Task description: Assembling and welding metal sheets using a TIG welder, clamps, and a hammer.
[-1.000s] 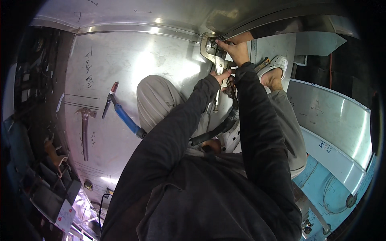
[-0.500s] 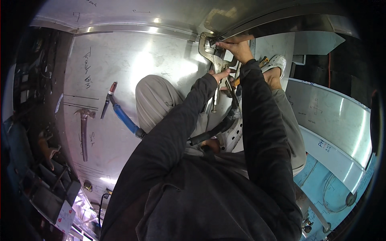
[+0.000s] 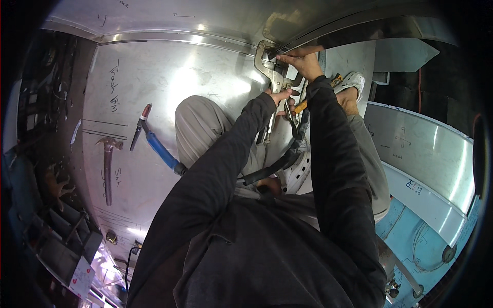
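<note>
My left hand (image 3: 281, 97) grips the handle of a large silver locking clamp (image 3: 268, 66) whose curved jaw hooks over the edge of a steel sheet (image 3: 169, 77) at the top centre. My right hand (image 3: 304, 62) presses on the upper metal edge beside the clamp jaw, fingers flat. Both arms wear dark sleeves. A second plier-like tool with an orange grip (image 3: 302, 106) shows just under my hands. My knees in grey trousers (image 3: 197, 126) rest on the sheet.
A welding torch with a blue hose (image 3: 156, 146) and a hammer (image 3: 108, 164) lie on the sheet at left. A curved steel panel (image 3: 421, 154) and a light blue tank (image 3: 426, 241) stand at right. Dark racks fill the left edge.
The clamp and both hands have shifted slightly left and up along the sheet edge; the right hand has flattened onto the upper edge.
</note>
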A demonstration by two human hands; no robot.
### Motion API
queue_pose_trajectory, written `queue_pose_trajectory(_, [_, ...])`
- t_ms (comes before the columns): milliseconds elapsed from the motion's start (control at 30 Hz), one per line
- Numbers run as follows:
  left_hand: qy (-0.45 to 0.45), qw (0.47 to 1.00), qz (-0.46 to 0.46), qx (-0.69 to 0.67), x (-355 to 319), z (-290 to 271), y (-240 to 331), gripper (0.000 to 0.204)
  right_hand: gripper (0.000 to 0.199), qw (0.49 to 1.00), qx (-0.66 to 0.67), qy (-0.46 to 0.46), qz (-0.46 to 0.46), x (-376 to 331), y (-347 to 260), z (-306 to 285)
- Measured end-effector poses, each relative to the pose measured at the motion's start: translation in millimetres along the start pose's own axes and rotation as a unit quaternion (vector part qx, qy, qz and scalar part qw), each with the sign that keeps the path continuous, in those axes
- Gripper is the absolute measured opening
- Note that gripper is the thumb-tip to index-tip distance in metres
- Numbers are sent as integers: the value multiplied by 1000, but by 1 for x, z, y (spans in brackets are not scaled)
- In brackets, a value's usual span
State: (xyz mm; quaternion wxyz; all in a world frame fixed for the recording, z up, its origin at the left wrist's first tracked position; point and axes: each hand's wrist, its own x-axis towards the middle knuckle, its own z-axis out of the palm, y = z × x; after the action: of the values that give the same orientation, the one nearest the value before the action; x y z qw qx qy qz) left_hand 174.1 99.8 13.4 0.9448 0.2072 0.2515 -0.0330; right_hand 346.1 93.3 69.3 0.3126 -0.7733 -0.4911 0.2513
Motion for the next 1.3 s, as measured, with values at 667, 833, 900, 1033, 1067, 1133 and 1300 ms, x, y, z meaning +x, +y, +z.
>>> queue_pose_trajectory(667, [-59,998,21,26,11,-5,-3,27,93,592,731,-206,270,-177,-14,78])
queue_pose_trajectory(833, [-32,997,23,67,22,-7,-6,29,79,547,756,-207,293,-172,-16,77])
queue_pose_trajectory(900, [-92,996,-12,0,20,-7,-4,32,63,568,740,-180,311,-174,-20,75])
queue_pose_trajectory(1033, [-108,992,-7,65,8,-7,7,42,53,553,769,-196,254,-175,-27,73])
queue_pose_trajectory(1067, [-54,992,-44,108,5,-6,10,45,50,559,766,-196,251,-174,-28,73])
queue_pose_trajectory(1133, [81,968,-61,231,-5,-6,16,49,49,549,769,-210,249,-173,-30,73])
queue_pose_trajectory(1300, [289,772,469,319,-85,-40,38,41,48,529,779,-238,239,-173,-26,75])
